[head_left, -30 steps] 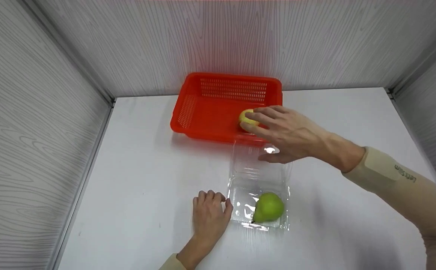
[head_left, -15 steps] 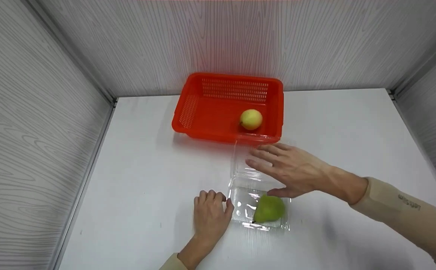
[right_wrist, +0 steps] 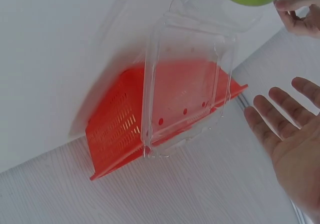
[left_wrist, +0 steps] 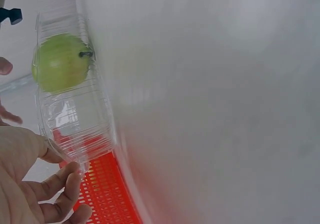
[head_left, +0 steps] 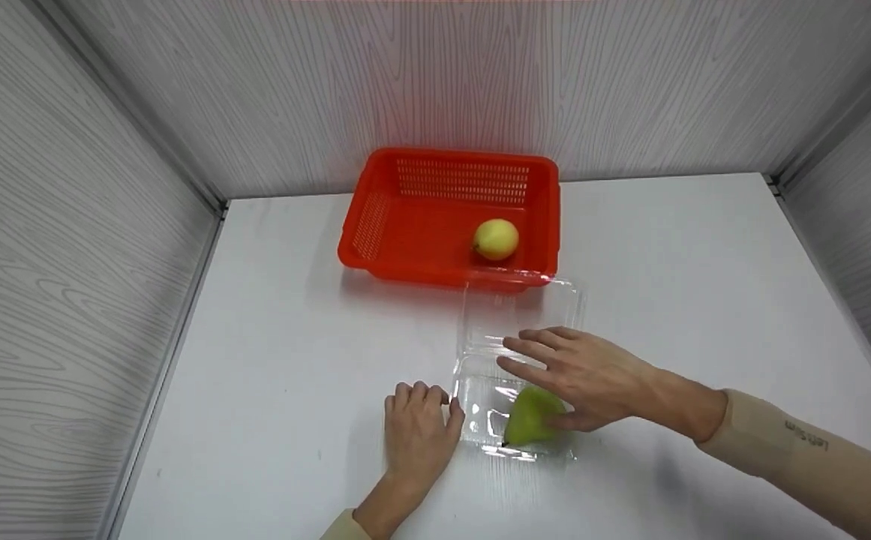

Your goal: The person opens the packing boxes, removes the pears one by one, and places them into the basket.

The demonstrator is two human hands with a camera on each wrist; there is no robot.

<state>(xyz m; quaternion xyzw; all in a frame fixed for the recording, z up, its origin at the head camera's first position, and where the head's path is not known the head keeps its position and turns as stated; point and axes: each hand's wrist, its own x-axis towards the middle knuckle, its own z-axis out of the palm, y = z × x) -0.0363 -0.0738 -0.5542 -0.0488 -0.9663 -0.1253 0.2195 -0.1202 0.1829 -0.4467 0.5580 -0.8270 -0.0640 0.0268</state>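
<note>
A green pear lies on its side in the base of a clear plastic clamshell box, whose lid is folded back towards the basket. At the box's left edge is my left hand; the left wrist view shows its thumb and forefinger pinching the rim. My right hand spreads its fingers above the box, thumb overlapping the pear in the head view. Its palm holds nothing. The tips of my left fingers are partly hidden from above.
Behind the box stands a red plastic basket, overlapped by the lid's far edge. One pale yellow fruit with a stem sits in its right part. Wood-patterned panels wall the white table at the back and sides.
My right hand has come back from over the basket and its yellow fruit to above the clear box, reaching the green pear. The left hand stays at the box's edge.
</note>
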